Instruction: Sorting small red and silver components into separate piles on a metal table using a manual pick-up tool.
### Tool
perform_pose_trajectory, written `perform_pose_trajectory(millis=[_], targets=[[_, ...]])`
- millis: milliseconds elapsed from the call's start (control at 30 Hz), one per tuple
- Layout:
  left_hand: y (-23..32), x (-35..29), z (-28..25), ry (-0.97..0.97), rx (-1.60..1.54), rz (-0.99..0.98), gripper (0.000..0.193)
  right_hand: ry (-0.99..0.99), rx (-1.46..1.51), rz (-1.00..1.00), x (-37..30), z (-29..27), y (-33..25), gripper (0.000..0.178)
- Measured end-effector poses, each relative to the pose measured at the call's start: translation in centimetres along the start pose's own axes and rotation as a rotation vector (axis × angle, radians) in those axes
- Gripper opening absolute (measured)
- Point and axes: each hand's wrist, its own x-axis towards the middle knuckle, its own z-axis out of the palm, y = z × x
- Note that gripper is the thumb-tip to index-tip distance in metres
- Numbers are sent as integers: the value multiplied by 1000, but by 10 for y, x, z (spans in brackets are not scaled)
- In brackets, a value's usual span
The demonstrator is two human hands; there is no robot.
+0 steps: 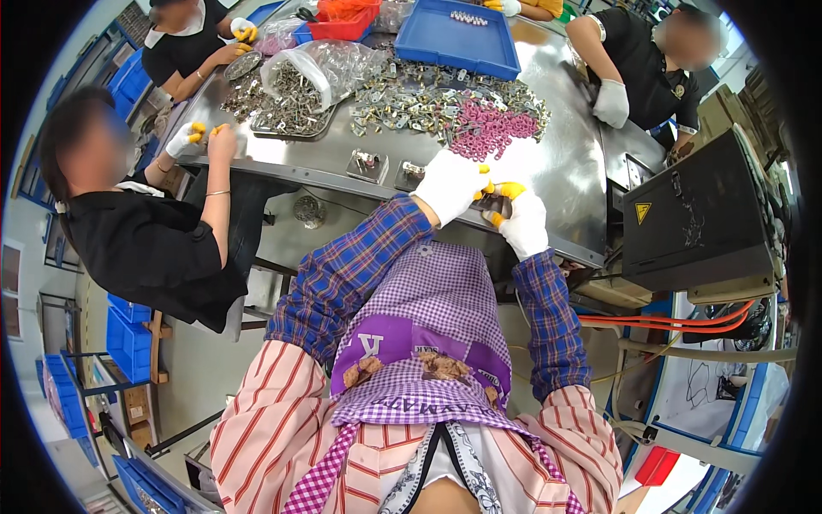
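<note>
At the table's front edge, my left hand [454,184] and my right hand [522,223] meet, both in white gloves with yellow fingertips. The fingers of each are pinched together. Something small and greyish shows between the fingertips, too small to name. Just beyond my hands lies a heap of pink rings [488,130]. It runs into a wide spread of small metal parts [398,104]. To the left of my left hand stand two small metal fixtures, one on a square base [366,167] and the other [411,175] closer to my glove.
A blue tray [428,53] holding a few small pieces sits behind the heaps on the metal table [561,171]. A metal tray [295,130] of loose parts and a plastic bag [347,64] are at left. A black cabinet [698,227] stands right. Co-workers sit around.
</note>
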Motion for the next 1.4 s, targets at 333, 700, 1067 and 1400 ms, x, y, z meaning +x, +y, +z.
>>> perform_pose_trajectory(millis=[333, 700, 1067, 1400], targets=[[-71, -45, -63, 318, -231, -948, 41, 157, -305, 461, 33, -32, 70, 41], [-85, -95, -2, 185, -261, -1280, 49, 248, -736, 633, 83, -50, 133, 46], [-83, -85, 19, 154, -495, -1160, 45, 230, -777, 608, 82, -54, 137, 48], [-143, -58, 22, 14, 229, -1005, 30, -17, 129, 344, 89, -3, 111, 35]])
